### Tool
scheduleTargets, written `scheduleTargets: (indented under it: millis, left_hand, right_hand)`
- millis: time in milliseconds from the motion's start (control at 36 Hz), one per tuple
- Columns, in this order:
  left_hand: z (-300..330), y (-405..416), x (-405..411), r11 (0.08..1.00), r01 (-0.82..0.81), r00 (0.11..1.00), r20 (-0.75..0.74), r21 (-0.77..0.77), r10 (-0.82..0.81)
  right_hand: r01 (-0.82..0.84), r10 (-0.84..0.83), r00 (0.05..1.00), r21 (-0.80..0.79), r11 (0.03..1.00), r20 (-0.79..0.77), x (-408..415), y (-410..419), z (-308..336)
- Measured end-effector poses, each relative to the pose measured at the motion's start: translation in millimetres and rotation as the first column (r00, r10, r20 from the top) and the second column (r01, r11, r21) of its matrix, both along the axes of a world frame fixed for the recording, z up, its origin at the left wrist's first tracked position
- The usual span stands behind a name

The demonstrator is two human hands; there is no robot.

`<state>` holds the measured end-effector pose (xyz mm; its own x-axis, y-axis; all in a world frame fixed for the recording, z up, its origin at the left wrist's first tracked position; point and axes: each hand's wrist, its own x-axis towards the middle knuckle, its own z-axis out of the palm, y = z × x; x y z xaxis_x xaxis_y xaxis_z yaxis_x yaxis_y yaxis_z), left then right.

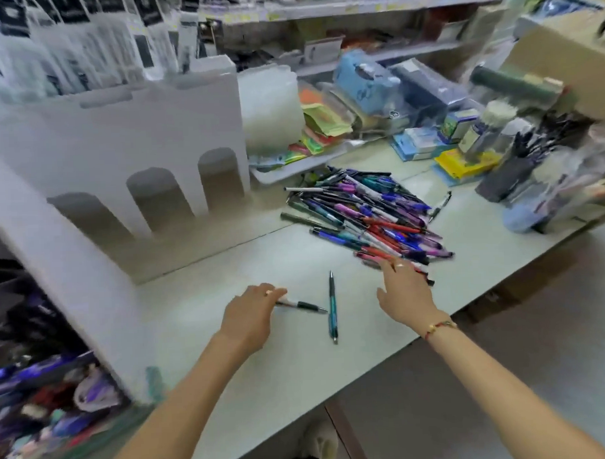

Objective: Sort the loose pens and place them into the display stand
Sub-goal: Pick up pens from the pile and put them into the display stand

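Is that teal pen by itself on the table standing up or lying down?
Lying down. The teal pen rests flat on the table, between both hands, apart from the pen pile.

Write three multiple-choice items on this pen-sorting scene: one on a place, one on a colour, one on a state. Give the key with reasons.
1. Where is the pile of pens relative to the white display stand?
A. to its right
B. inside it
C. on the floor

2. What colour is the pen lying alone between the hands?
A. yellow
B. teal
C. white

3. What is the left hand doing?
A. hanging idle
B. holding a dark-gripped pen
C. gripping the stand

Key: 1 A, the pile lies on the table right of the stand. 2 B, its barrel is teal. 3 B, the pen juts from its fingers, while the right hand reaches to the pile.
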<state>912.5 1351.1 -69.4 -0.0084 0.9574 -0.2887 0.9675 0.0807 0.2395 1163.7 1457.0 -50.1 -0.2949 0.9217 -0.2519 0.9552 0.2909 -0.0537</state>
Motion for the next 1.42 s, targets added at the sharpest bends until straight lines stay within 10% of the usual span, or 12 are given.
scheduleTargets:
  millis: [167, 528, 833, 1000, 1083, 1417]
  left_hand:
    - [-30.1, 26.7, -8.7, 0.972, 0.054, 0.998, -0.048, 0.229, -0.044]
    - [-43.4, 71.1, 67.4, 0.789, 0.576, 0.802, 0.038, 0.212, -0.596]
    - [-39.2, 107.4, 45.9, 0.886, 0.342, 0.930, 0.023, 0.314, -0.367]
    - [-14.8, 62.0, 37.6, 0.972, -0.159, 0.985, 0.095, 0.175, 0.144]
    - [-19.7, 40.3, 35.9, 0.985, -0.171, 0.983, 0.075, 0.034, 0.168]
    - [-33.8, 79.1, 38.9, 0.919, -0.123, 0.989, 0.121, 0.375, 0.083]
  right_hand:
    - [0.038, -0.034, 0.999, 0.120, 0.992, -0.039, 34.3, 39.4, -35.6]
    - [-0.074, 0.179, 0.967, 0.474, 0.877, -0.180, 36.8, 64.1, -68.4]
    - [-0.185, 0.234, 0.930, 0.188, 0.964, -0.283, 33.9, 31.1, -59.7]
    - [-0.118, 0.181, 0.946, 0.235, 0.965, -0.268, 30.0, 27.8, -67.3]
    - [-0.087, 0.206, 0.918, 0.334, 0.939, -0.339, 26.5, 30.9, -74.1]
    - [-0.116, 0.169, 0.947, 0.201, 0.973, -0.273, -16.4, 56.0, -75.2]
